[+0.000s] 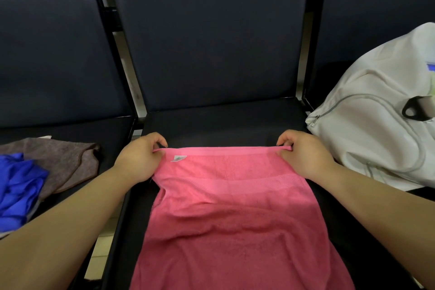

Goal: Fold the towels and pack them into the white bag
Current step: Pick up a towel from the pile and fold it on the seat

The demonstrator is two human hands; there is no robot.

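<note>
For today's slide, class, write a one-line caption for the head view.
Both hands, left and right, pinch the pink towel's far corners on a dark seat, white bag alongside.

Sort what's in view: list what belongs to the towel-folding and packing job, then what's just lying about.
Part of the job:
pink towel, pinched at its far corners by the left hand and right hand
grey towel
blue towel
white bag

Just there:
dark seats
black mask on the bag

Dim, even indoor light, soft shadows, slight blur, wide-angle bending at the edges.
</note>
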